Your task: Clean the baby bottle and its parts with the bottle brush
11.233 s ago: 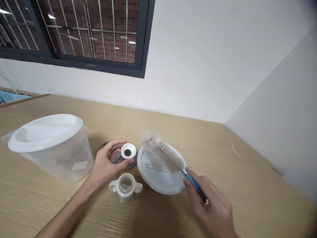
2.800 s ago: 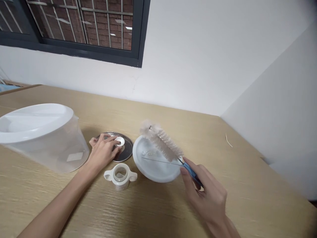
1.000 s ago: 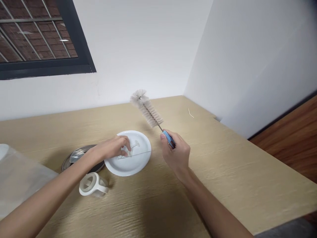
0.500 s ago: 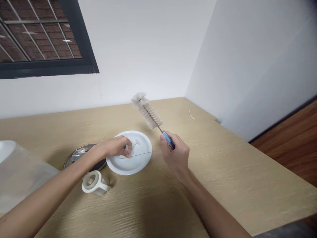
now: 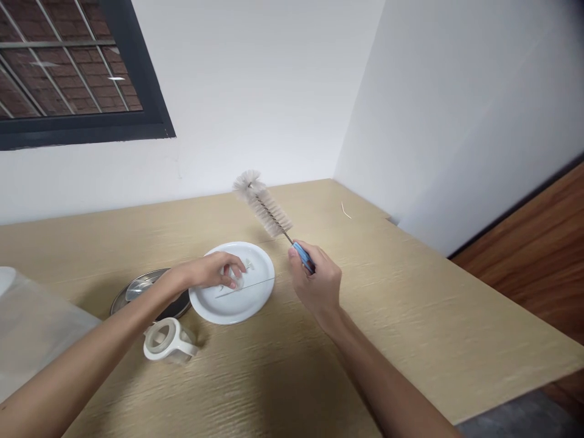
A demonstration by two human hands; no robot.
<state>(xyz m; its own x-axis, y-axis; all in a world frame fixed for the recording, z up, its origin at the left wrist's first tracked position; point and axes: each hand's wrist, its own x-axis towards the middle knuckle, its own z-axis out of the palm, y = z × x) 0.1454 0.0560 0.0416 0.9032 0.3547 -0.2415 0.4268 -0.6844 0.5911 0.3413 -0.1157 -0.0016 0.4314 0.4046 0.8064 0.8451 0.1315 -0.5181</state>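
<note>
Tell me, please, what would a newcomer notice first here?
Probably the pale bristle brush, near the middle, held by its blue handle in the right hand. Next comes the white plate, left of that hand, with the left hand over it. A barred window fills the upper left corner.

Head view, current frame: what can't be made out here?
In the head view:
Clear piece on the white plate: full shape, and whether it is held; the left hand partly covers it.
Blue brush handle: partly hidden by the right hand.
Metal tray: middle, hidden by the left forearm.
Translucent container: left part, cut off by the picture's left edge.
</note>
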